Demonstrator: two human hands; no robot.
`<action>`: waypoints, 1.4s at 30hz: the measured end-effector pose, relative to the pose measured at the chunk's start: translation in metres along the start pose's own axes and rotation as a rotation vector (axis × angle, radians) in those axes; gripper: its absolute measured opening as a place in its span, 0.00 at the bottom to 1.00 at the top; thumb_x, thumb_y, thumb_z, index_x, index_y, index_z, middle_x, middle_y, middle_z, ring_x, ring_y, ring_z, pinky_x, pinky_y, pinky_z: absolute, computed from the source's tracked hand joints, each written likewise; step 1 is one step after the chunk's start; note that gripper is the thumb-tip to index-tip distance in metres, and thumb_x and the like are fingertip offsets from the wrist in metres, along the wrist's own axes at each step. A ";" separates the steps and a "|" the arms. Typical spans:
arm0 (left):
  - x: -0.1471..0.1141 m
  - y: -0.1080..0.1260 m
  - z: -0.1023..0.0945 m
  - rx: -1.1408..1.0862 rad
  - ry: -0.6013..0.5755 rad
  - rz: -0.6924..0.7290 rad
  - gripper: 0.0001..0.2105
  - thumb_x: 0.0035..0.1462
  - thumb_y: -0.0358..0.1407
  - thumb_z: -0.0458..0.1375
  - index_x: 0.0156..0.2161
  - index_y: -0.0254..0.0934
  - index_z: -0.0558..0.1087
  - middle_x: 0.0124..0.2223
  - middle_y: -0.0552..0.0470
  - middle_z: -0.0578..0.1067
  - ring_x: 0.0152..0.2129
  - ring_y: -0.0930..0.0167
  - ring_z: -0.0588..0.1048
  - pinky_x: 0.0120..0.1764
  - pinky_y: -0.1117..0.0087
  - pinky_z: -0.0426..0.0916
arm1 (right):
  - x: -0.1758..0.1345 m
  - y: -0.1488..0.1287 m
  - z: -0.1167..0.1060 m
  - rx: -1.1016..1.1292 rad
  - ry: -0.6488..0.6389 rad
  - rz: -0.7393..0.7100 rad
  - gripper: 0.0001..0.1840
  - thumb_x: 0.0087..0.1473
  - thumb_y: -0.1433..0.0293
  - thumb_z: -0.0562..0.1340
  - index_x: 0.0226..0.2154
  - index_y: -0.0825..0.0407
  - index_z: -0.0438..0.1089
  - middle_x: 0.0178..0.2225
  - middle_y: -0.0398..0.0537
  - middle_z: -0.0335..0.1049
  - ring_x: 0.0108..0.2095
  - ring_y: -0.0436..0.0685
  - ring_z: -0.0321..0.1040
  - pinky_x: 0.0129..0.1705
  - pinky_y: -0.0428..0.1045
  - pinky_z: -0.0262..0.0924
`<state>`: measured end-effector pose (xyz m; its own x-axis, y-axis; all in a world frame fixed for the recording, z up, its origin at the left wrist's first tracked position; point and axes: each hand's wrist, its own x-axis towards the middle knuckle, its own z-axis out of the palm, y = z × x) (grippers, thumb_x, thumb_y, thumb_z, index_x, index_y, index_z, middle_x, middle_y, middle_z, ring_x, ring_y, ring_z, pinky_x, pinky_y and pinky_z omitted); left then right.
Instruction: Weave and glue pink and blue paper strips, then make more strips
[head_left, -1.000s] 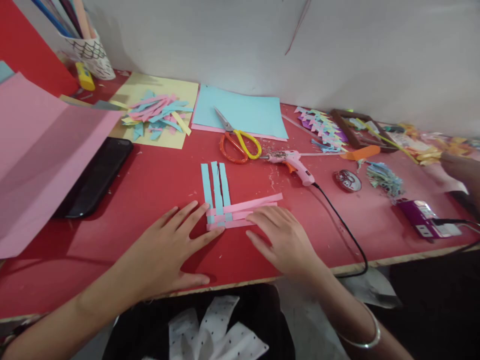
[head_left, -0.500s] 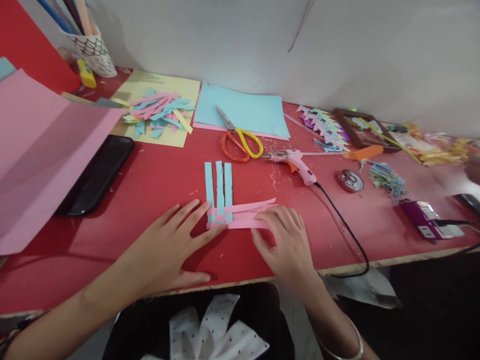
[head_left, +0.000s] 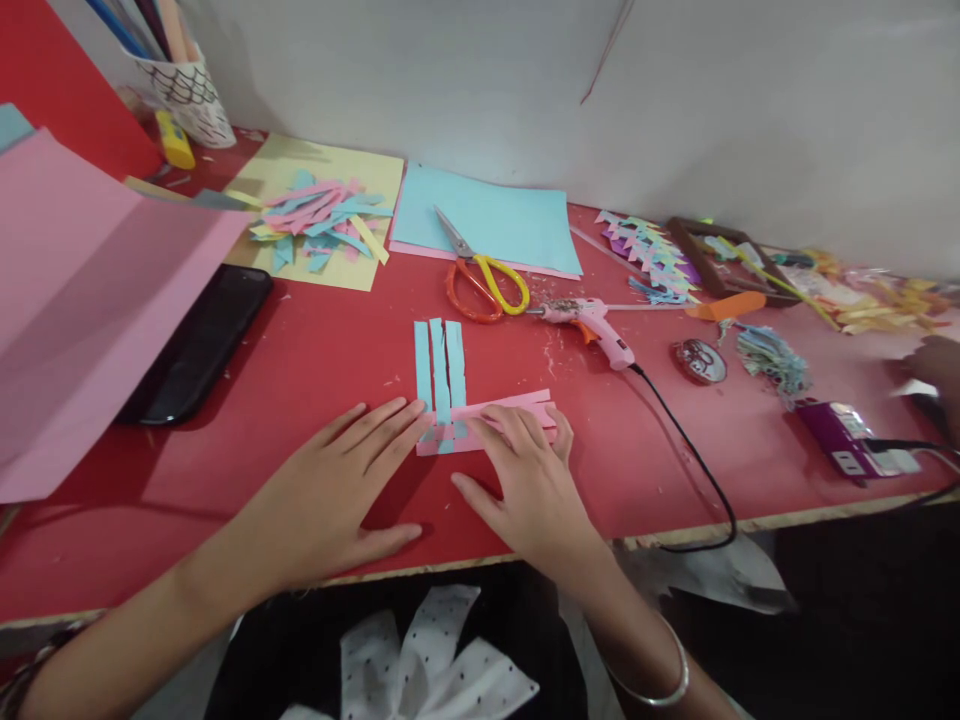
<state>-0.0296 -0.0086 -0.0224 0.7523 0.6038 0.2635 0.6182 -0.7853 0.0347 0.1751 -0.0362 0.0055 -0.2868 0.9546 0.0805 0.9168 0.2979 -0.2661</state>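
Red table [head_left: 337,345], left hand [head_left: 337,475] palm-down (thumb wide), right hand [head_left: 529,480] over strips [head_left: 534,399].

left arm [head_left: 187,600] angles in from lower left | left hand [head_left: 337,475] palm-down, fingers [head_left: 375,430] pretty much straight, thumb [head_left: 390,541] poking out sideways | right arm [head_left: 622,630] comes up from lower right | right hand [head_left: 534,495] palm-down too, fingers kinda bent, thumb well apart

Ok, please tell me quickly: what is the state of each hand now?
Left hand: open, touching the blue strips.
Right hand: open, resting on the pink strips.
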 end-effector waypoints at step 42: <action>-0.001 -0.004 0.001 -0.065 -0.061 -0.006 0.35 0.53 0.55 0.44 0.58 0.31 0.58 0.58 0.43 0.62 0.54 0.63 0.62 0.56 0.62 0.51 | 0.011 -0.001 0.003 0.011 0.078 0.040 0.10 0.55 0.70 0.52 0.38 0.47 0.67 0.43 0.46 0.67 0.44 0.55 0.63 0.54 0.61 0.33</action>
<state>-0.0326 -0.0061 -0.0241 0.7622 0.6144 0.2039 0.6083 -0.7875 0.0991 0.1703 -0.0262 0.0034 -0.2267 0.9632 0.1442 0.9239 0.2595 -0.2811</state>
